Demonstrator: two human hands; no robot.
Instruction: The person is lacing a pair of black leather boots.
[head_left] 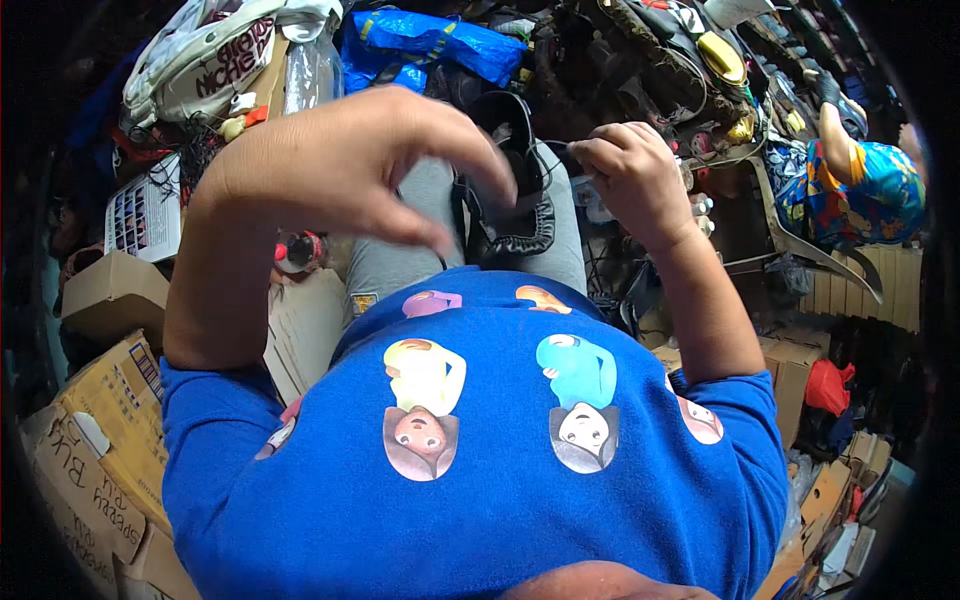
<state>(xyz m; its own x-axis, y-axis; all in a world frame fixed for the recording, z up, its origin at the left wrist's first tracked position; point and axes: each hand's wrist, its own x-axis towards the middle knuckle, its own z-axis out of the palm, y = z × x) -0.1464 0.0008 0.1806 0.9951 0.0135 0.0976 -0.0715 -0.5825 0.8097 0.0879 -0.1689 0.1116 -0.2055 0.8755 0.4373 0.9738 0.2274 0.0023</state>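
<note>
A black shoe [540, 220] with a gathered edge rests between my knees, its opening facing up. My left hand [375, 140] arches over the shoe's left side, slightly blurred, with thumb and fingers spread apart and nothing visible between them. To the right of the shoe, my right hand [640, 180] is raised with its fingers pinched together. From that pinch a thin dark strand [553, 143] runs left toward the shoe; whether it is thread or a tool tip is too small to tell. Part of the shoe is hidden behind my left fingers.
A blue plastic bag [430, 45] lies ahead, beside a white printed bag [215, 65]. Cardboard boxes [115, 295] are stacked at my left. Another person in a colourful shirt [870, 195] sits at the far right. Tangled odds and ends [690, 60] heap up ahead right.
</note>
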